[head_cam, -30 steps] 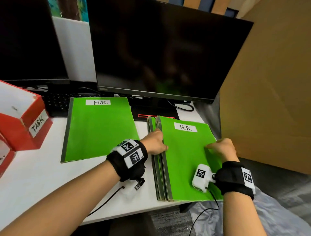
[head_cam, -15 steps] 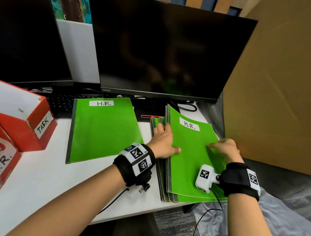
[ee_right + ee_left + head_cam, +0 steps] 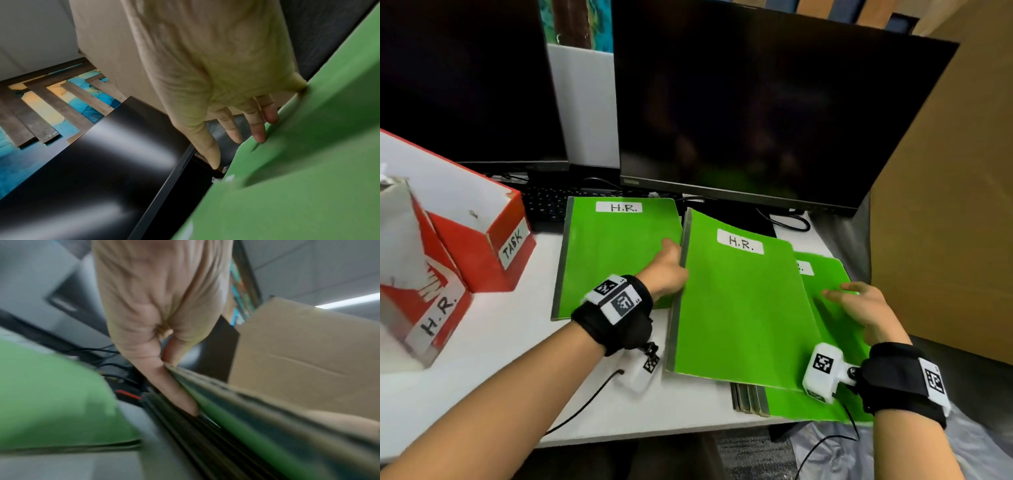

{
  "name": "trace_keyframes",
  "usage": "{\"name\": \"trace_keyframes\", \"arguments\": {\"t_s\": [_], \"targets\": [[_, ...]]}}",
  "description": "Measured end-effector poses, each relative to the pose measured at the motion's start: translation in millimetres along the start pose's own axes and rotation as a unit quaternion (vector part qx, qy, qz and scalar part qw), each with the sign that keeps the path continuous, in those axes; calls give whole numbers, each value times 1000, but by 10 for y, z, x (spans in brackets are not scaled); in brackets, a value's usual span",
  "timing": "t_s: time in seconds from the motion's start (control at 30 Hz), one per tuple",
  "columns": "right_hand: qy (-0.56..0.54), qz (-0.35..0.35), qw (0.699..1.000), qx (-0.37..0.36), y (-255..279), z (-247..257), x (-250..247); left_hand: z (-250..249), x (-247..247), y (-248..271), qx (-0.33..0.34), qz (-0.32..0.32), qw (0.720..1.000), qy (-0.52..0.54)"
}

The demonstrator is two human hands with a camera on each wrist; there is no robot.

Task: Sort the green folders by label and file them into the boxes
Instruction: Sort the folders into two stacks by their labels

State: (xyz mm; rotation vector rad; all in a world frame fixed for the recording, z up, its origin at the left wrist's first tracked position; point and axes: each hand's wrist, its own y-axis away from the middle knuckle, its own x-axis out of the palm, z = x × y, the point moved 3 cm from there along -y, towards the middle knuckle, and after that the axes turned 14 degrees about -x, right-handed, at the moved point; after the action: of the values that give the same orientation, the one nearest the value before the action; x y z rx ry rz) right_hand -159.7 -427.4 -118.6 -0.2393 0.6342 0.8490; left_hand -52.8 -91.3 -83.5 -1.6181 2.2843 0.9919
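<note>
My left hand [image 3: 666,270] pinches the spine edge of the top folder [image 3: 743,308], labelled H.R., thumb on one face and fingers behind it. This folder is raised and tilted above the stack of folders [image 3: 835,407] at the front right corner of the counter [image 3: 493,346]. My right hand [image 3: 866,308] rests on the stack's exposed cover with fingers [image 3: 258,128] straight and spread, holding nothing. A second H.R. folder [image 3: 616,253] lies flat near the back edge, just left of the raised one. Two red boxes, labelled TASK [image 3: 493,246] and H.R. [image 3: 421,301], stand at the left edge.
</note>
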Motion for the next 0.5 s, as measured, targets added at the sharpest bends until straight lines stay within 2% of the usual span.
{"name": "trace_keyframes", "arguments": {"t_s": [0.1, 0.2, 0.4, 0.5], "targets": [[-8, 3, 1000, 1, 21, 14, -6, 390, -500, -160, -84, -61, 995, -11], [11, -1, 1000, 6, 15, 23, 32, 682, -998, -281, -136, -141, 979, -65], [46, -8, 999, 20, -90, -91, 81, 1028, -1645, -692, -167, -238, 954, -72], [69, -12, 997, 21, -214, -243, 94, 870, -1635, -491, -184, -276, 939, -89]]}}
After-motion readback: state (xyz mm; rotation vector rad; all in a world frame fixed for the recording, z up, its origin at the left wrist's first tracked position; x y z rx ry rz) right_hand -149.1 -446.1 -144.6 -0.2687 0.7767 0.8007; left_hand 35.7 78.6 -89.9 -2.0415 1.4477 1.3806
